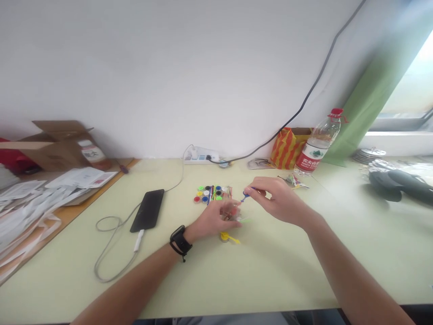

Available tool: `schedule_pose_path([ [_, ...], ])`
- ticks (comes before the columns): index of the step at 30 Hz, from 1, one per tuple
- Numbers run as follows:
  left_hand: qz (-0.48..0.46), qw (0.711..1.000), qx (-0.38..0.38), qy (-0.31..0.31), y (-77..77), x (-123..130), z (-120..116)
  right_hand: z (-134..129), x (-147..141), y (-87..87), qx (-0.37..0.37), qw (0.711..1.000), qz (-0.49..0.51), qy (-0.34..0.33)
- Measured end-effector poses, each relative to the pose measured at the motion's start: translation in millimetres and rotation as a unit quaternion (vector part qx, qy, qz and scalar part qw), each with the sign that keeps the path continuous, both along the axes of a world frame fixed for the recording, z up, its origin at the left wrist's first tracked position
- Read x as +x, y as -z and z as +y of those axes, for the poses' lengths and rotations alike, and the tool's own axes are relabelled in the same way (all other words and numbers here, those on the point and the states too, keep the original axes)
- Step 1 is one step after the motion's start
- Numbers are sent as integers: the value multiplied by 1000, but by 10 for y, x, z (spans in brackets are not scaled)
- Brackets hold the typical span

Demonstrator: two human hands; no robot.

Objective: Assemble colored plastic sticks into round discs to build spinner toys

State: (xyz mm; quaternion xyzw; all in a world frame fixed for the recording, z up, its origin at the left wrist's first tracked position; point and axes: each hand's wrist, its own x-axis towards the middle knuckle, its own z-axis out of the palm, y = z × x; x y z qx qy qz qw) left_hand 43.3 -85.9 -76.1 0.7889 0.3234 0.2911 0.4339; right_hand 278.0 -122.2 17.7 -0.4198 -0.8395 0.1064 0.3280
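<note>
Right grip (280,199) seemingly pinches blue piece (246,194).

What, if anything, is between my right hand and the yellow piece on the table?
Your left hand, partly: its thumb lies between your right hand and the yellow piece. Nothing visible blocks the piece's right side.

You have a bright, evenly lit view, with daylight coming in at the window (411,95) on the upper right, where the pane washes out to white. Your wall (169,81) reads pale grey, and only soft, faint shadows fall on the tabletop (270,280). You get smearing around the left hand (216,220) near the centre, so the small things in its fingers are hard to make out. Toward the left and right edges, your picture stretches and softens.
</note>
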Motion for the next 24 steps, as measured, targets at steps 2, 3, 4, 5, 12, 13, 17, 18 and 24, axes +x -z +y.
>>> schedule_pose_path([
  [2,-1,1000,11,0,21,3,9,8,-7,-27,-13,1000,-12,1],
  [3,-2,1000,17,-5,31,7,11,14,-10,-41,-19,1000,-14,0],
  [4,-4,1000,23,-11,39,12,13,23,-14,-54,-24,1000,-16,1],
  [5,-5,999,28,-16,46,18,13,34,-19,-69,-24,1000,-17,3],
  [12,6,998,51,-29,18,43,-9,75,-151,-229,-42,988,-130,78],
  [13,5,998,54,-30,12,43,-13,72,-179,-258,-54,984,-150,80],
  [17,20,998,54,-36,4,42,-30,76,-271,-360,-106,976,-186,47],
  [18,26,998,49,-36,4,42,-33,85,-287,-380,-119,975,-187,33],
  [24,42,998,40,-31,-20,42,-40,130,-406,-523,-98,957,-272,8],
])
